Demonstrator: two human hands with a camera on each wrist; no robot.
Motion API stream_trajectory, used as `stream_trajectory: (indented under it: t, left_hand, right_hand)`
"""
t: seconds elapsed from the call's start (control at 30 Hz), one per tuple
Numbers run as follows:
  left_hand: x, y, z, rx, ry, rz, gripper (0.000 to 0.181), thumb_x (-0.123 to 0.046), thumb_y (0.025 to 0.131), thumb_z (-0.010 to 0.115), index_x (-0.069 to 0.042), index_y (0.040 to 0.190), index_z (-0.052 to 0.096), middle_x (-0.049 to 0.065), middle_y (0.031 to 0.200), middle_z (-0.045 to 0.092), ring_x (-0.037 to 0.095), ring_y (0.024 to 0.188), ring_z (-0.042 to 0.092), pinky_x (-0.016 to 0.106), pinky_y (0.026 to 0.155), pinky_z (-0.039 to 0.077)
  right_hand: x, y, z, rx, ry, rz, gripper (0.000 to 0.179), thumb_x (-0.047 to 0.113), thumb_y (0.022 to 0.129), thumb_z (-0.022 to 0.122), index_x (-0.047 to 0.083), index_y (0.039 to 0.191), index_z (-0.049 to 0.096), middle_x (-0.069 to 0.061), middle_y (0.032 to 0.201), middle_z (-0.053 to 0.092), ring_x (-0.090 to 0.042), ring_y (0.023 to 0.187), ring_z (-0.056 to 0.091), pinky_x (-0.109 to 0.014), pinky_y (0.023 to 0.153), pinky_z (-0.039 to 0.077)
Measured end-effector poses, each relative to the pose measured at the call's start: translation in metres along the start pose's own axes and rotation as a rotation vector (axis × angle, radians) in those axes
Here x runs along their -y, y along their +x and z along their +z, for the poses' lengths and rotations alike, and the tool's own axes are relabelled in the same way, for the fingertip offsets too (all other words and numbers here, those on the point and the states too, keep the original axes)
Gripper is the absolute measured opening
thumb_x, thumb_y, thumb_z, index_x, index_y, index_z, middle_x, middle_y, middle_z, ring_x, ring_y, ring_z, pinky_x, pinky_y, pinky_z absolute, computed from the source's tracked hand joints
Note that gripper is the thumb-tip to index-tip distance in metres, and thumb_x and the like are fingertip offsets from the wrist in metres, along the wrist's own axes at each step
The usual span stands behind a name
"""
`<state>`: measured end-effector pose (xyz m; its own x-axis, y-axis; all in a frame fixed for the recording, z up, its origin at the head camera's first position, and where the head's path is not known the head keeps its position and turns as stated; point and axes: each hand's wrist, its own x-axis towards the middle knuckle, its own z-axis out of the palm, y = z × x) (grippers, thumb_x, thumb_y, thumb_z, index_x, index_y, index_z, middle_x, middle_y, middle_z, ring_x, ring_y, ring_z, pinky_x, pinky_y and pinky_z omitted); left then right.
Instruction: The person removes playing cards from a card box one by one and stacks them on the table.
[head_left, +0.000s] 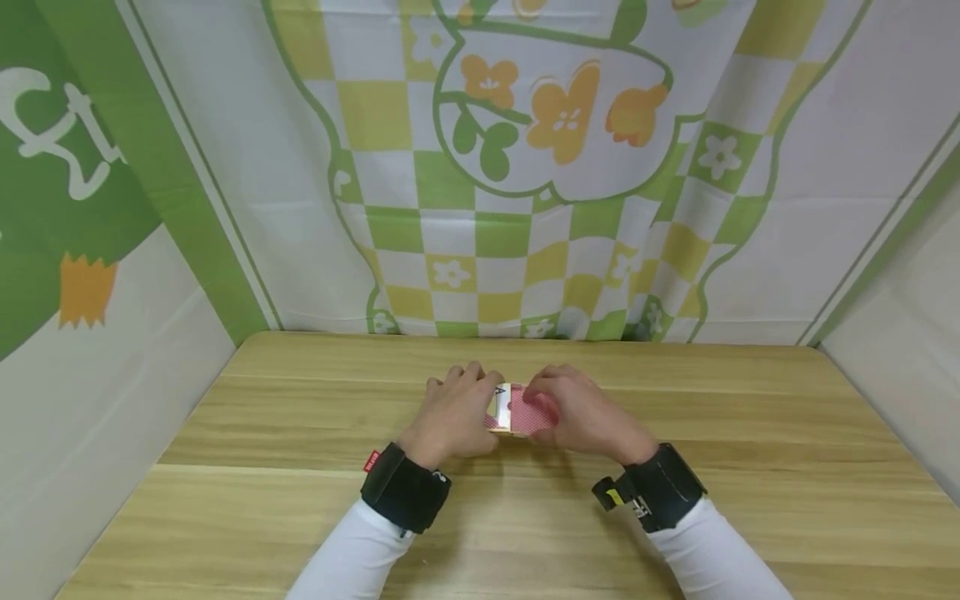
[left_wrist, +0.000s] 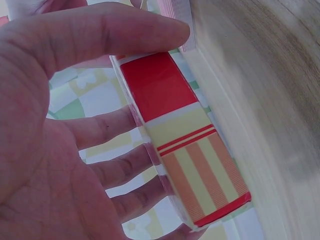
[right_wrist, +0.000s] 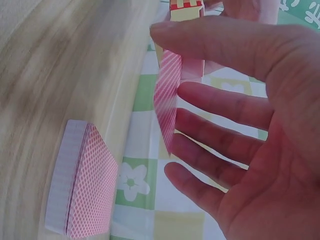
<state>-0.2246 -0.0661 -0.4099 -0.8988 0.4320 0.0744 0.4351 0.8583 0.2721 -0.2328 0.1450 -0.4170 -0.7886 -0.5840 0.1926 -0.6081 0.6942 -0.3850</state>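
Head view: striped card box (left_wrist: 180, 135) sits toward 6 o'clock
Left hand (head_left: 453, 412): gripping the box — 9 o'clock side
Right hand (head_left: 588, 417): pinching a red-patterned card (right_wrist: 168, 100), 3 o'clock side
Card stack (right_wrist: 92, 185): on table (head_left: 525, 533) — 8 o'clock, right wrist view

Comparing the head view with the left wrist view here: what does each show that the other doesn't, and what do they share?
Head view only: both black wristbands, the white sleeves, a printed letter A between the hands, and orange flowers on the curtain.

Left wrist view only: the palm side of the left hand, and the side of the box with its solid red block and orange-and-cream stripes.

Both: the left hand gripping the box, the wooden tabletop, and the checkered curtain.
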Motion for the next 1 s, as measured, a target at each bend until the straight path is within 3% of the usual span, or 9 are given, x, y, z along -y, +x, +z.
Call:
stream_trajectory:
  t: [0.73, 1.0]
  left_hand:
    - [0.003, -0.002, -0.002, 0.016, -0.009, -0.022, 0.067, -0.015, 0.068, 0.082, -0.007, 0.131, 0.061, 0.013, 0.115, 0.058, 0.031, 0.104, 0.052, 0.058, 0.089, 0.042]
    - [0.005, -0.001, -0.001, 0.015, -0.006, -0.035, 0.066, -0.014, 0.067, 0.081, -0.007, 0.13, 0.061, 0.012, 0.113, 0.058, 0.031, 0.102, 0.052, 0.057, 0.088, 0.043]
  right_hand:
    - [-0.006, -0.007, -0.016, 0.105, -0.002, 0.124, 0.049, 0.005, 0.072, 0.089, 0.011, 0.117, 0.072, -0.006, 0.124, 0.064, -0.031, 0.122, 0.053, -0.05, 0.1, 0.046]
    - [-0.012, -0.01, -0.023, 0.103, -0.002, 0.182, 0.053, 0.005, 0.07, 0.089, 0.011, 0.12, 0.07, -0.008, 0.125, 0.063, -0.031, 0.118, 0.054, -0.049, 0.095, 0.049]
